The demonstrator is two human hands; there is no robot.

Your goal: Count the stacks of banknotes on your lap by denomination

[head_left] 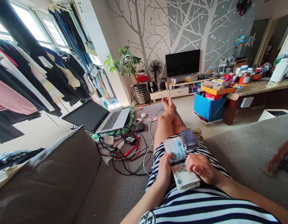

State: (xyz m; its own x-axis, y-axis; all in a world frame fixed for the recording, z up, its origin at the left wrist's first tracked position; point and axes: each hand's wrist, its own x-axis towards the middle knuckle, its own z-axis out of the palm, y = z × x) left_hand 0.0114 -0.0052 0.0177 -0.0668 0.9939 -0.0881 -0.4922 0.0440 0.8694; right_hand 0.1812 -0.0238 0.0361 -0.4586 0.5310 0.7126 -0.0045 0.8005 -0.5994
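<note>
Banknotes marked 10 [175, 149] lie over the striped cloth on my lap, and my left hand [164, 170] is closed around their left edge, thumb on top. Just below them, a thicker stack of banknotes [184, 179] fans slightly at its lower edge. My right hand [202, 168] is closed at this stack's upper right, fingers curled over the notes; its fingertips are partly hidden. Beyond the notes, a dark phone-like device [192, 146] rests on my thigh, partly covered by a blurred patch.
Left of my legs, an open laptop [113, 121] stands beside tangled cables [127, 152] on the grey sofa [125, 189]. A blue box [209, 107] sits by a cluttered table [253, 88]. A television [183, 63] and a fan [156, 68] face me.
</note>
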